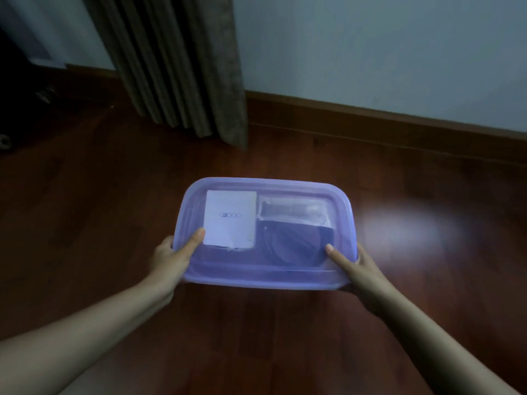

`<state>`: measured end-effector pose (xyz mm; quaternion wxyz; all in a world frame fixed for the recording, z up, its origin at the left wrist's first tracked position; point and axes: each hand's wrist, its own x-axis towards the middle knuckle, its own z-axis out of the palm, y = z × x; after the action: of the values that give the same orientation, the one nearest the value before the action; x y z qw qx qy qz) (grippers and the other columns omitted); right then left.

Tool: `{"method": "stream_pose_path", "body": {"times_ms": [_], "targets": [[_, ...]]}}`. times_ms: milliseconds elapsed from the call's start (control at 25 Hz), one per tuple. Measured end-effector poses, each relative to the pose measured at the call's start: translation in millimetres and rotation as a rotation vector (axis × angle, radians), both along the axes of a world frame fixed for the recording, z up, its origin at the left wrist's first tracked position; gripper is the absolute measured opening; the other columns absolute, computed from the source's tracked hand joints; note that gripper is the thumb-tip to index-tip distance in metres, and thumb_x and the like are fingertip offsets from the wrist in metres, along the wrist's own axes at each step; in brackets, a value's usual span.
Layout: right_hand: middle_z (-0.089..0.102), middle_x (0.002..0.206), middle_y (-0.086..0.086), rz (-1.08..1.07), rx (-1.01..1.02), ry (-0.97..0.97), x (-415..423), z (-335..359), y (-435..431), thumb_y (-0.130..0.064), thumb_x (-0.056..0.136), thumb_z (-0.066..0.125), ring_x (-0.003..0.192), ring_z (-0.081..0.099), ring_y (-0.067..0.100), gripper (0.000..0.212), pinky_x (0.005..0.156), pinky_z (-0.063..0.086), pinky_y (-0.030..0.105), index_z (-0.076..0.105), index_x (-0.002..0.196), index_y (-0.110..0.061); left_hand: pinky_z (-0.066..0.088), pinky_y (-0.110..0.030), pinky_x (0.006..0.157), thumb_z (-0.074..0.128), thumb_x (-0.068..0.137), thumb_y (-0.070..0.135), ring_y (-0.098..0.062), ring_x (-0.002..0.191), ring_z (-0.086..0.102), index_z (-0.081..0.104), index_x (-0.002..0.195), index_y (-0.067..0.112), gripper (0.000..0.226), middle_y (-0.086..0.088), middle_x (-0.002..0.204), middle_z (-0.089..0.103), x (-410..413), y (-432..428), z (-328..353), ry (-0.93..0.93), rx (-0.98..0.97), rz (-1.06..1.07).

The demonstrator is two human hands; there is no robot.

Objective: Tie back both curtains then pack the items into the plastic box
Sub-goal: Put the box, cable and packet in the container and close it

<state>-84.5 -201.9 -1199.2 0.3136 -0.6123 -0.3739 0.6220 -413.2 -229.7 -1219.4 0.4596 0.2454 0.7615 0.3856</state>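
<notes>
The lidded plastic box (268,279) is held over the wooden floor (114,181) near the curtain (182,67), with the left hand (171,258) and right hand (359,266) each clasping a near corner, thumb on the lid and fingers beneath. With only a white card (229,219) and a dark item (296,243) showing inside, it likely feels light; the smooth, slightly flexible plastic seems best gripped at the rim, on both sides

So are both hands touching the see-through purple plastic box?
Touching. The head view shows the left hand and the right hand gripping the see-through purple plastic box at its two ends, each thumb lying on its top.
</notes>
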Motion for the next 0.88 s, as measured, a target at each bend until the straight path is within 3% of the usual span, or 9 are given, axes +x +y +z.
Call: {"method": "stream_pose_path", "body": {"times_ms": [240, 400, 480, 600, 720, 800, 880], "targets": [[0.071, 0.098, -0.005, 0.274, -0.009, 0.035, -134, 35, 64, -0.026, 0.084, 0.068, 0.082, 0.070, 0.013, 0.034, 0.067, 0.059, 0.039, 0.055, 0.116, -0.029, 0.056, -0.044, 0.082, 0.069, 0.073, 0.056, -0.025, 0.087, 0.069, 0.066, 0.097, 0.020, 0.043, -0.005, 0.095, 0.072, -128, -2, 37, 0.006, 0.006, 0.250], [0.067, 0.110, -0.002, 0.377, 0.013, 0.016, -234, 76, 99, -0.037, 0.085, 0.066, 0.092, 0.069, 0.019, 0.036, 0.064, 0.059, 0.040, 0.053, 0.117, -0.030, 0.051, -0.033, 0.066, 0.063, 0.082, 0.046, -0.020, 0.082, 0.065, 0.063, 0.103, 0.021, 0.032, -0.004, 0.096, 0.070, -208, -9, 87, -0.153, 0.016, 0.412], [0.067, 0.110, 0.000, 0.383, 0.028, 0.007, -276, 91, 111, -0.049, 0.076, 0.070, 0.092, 0.069, 0.021, 0.046, 0.066, 0.060, 0.043, 0.055, 0.116, -0.030, 0.049, -0.036, 0.075, 0.057, 0.085, 0.047, -0.018, 0.089, 0.063, 0.060, 0.108, 0.022, 0.034, -0.006, 0.109, 0.066, -237, -11, 110, -0.219, 0.069, 0.469], [0.068, 0.108, 0.000, 0.340, 0.021, -0.016, -327, 95, 119, -0.063, 0.057, 0.072, 0.091, 0.070, 0.024, 0.063, 0.067, 0.059, 0.050, 0.058, 0.111, -0.032, 0.041, -0.045, 0.096, 0.048, 0.078, 0.064, -0.028, 0.119, 0.051, 0.046, 0.132, 0.025, 0.066, -0.006, 0.137, 0.048, -261, -12, 127, -0.336, 0.111, 0.636], [0.068, 0.108, 0.002, 0.282, 0.020, 0.024, -374, 83, 128, -0.062, 0.054, 0.074, 0.092, 0.069, 0.025, 0.066, 0.066, 0.060, 0.048, 0.060, 0.110, -0.030, 0.044, -0.057, 0.094, 0.051, 0.075, 0.070, -0.044, 0.115, 0.052, 0.025, 0.145, 0.027, 0.086, -0.020, 0.143, 0.036, -262, -1, 122, -0.675, 0.031, 0.727], [0.067, 0.109, 0.003, 0.265, 0.017, 0.027, -403, 71, 139, -0.052, 0.066, 0.075, 0.093, 0.068, 0.024, 0.059, 0.064, 0.060, 0.042, 0.059, 0.116, -0.026, 0.049, -0.050, 0.086, 0.054, 0.082, 0.058, -0.041, 0.104, 0.058, 0.037, 0.136, 0.026, 0.065, -0.021, 0.129, 0.046, -260, 28, 117, -0.765, 0.063, 0.649], [0.066, 0.110, 0.002, 0.264, 0.010, 0.015, -427, 58, 154, -0.045, 0.074, 0.073, 0.095, 0.066, 0.022, 0.053, 0.063, 0.060, 0.035, 0.057, 0.120, -0.023, 0.052, -0.040, 0.075, 0.058, 0.089, 0.031, -0.029, 0.095, 0.061, 0.055, 0.111, 0.015, 0.027, -0.015, 0.111, 0.057, -264, 65, 110, -0.699, 0.107, 0.635]]}}
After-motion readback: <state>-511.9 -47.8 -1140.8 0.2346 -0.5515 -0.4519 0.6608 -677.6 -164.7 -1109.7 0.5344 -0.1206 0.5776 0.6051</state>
